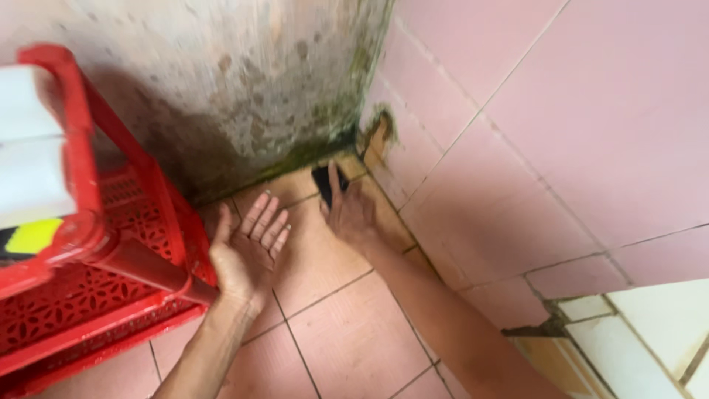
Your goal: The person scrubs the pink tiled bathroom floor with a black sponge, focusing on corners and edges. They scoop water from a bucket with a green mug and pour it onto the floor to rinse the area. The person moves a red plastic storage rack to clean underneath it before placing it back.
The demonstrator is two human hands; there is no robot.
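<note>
The left hand [247, 251] is held open, palm up, fingers spread, nothing in it, just beside the red rack [111, 288]. The right hand [351, 214] is stretched into the corner, fingers laid on a small black thing [323, 183] on the floor [354, 332]; whether it is gripped cannot be told. Pink wall tiles [554, 125] are seen at right.

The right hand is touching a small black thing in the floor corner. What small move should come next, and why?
Probably close the right hand around the small black object. Its fingers only rest on it, not gripping, and it lies tight in the corner by the stained wall. The left hand is open and empty.
</note>
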